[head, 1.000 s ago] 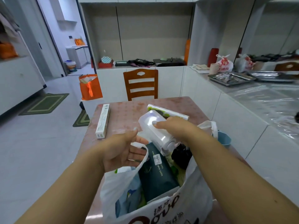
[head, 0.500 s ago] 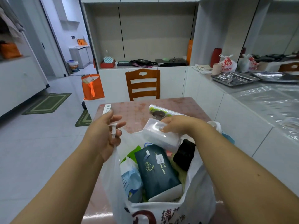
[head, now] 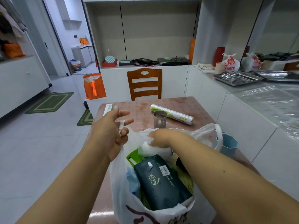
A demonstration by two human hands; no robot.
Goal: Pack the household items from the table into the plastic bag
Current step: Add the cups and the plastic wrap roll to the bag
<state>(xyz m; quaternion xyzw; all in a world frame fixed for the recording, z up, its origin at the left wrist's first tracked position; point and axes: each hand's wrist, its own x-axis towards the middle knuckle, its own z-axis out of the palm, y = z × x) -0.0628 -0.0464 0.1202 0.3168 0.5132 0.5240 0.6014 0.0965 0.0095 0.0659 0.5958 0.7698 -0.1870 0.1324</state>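
Observation:
A white plastic bag stands open on the near part of the table. My left hand grips the bag's left handle and holds it up. Inside the bag's far end, my right hand is shut on a clear plastic container and presses it down. A dark green tissue pack, a blue packet and a green item lie in the bag. On the table behind stand a clear cup, a roll in green-white wrap and a long white box.
A blue bin sits beside the bag at the table's right edge. A wooden chair stands at the far side. A white counter with steel trays runs along the right. An orange bag sits on the floor to the left.
My right hand has pushed the clear container from above the bag down into it. My left hand lifted the bag's handle upward. The clear cup is now uncovered on the table.

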